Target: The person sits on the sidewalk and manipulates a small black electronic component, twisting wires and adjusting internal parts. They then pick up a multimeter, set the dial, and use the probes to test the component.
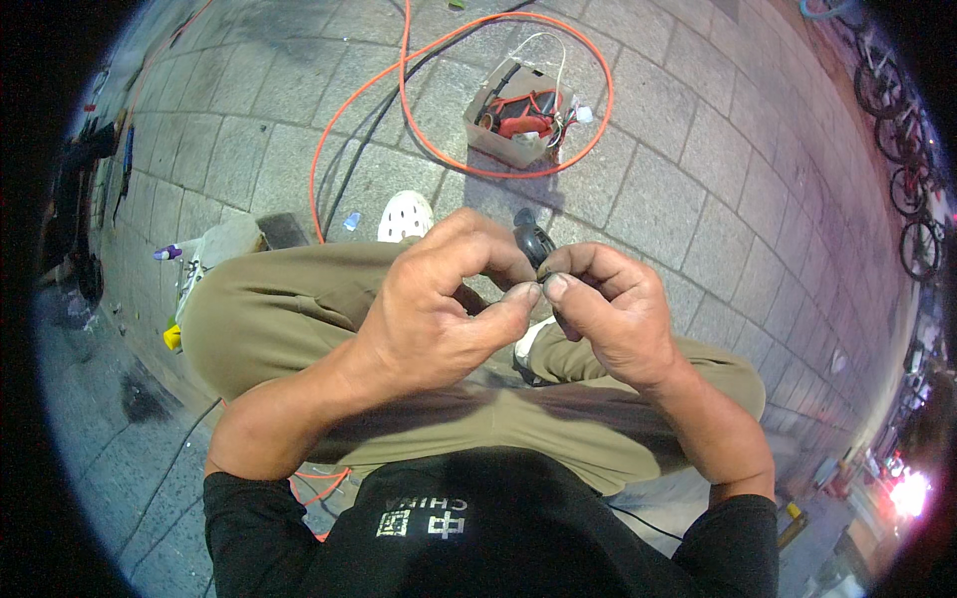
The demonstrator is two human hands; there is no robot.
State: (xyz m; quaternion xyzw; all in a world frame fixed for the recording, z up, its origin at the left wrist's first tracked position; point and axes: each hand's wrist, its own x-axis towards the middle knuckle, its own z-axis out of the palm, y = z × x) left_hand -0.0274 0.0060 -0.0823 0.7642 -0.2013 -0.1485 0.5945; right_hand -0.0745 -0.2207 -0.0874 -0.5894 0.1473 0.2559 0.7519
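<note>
Both hands meet over my lap in the head view. My left hand (456, 299) has its thumb and index fingertips pinched together beside a small dark piece (544, 276). My right hand (617, 306) pinches that piece between thumb and fingers, its tip nearly touching the left thumb. Just beyond the fingertips is a black rounded plastic part (534, 243) with slots; whether it is joined to the small piece cannot be told. The left hand's fingers partly hide what lies between the hands.
A translucent plastic bin (502, 146) holding red tools and wires stands on the paving, ringed by an orange hose (609, 82). A white clog (406, 217) is on my foot. A bag with bottles (224, 243) lies beyond my left knee. Bicycles (881, 86) line the far right.
</note>
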